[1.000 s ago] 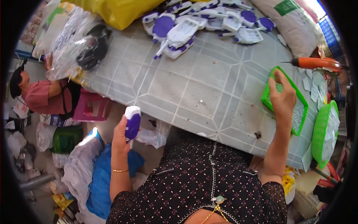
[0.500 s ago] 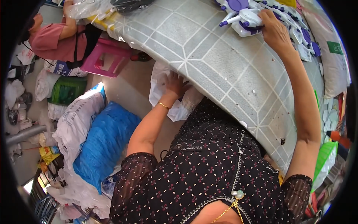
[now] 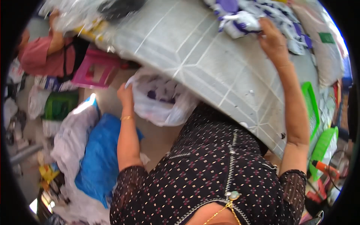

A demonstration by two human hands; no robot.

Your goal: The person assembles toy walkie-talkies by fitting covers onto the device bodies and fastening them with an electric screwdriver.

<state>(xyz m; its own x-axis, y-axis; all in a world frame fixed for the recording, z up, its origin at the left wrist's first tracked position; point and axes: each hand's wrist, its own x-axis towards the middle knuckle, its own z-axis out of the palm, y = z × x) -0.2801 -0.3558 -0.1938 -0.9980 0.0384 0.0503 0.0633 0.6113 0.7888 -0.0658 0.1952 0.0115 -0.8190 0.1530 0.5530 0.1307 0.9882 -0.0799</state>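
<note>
My left hand (image 3: 126,93) is closed on the rim of a white plastic bag (image 3: 161,116), which hangs beside the table edge with its mouth spread. Several white-and-purple pieces (image 3: 162,95) lie inside it. On the far right of the table, my right hand (image 3: 273,42) has its fingers closed on a white-and-purple plastic piece (image 3: 240,24) with a short spout-like part. That piece is blurred, so its exact kind cannot be told. A pile of similar pieces (image 3: 287,23) lies just beyond the hand.
The grey tiled-pattern table (image 3: 210,71) runs diagonally across the view. At far left, a person in a pink top (image 3: 39,56) is near a pink stool (image 3: 84,77). Blue (image 3: 99,161) and white sacks (image 3: 73,127) lie at left; a green basket (image 3: 324,152) stands at right.
My left hand has moved left from over the bag to its rim, and the bag's mouth has opened, showing pieces inside. My right hand stays at the pile with the piece.
</note>
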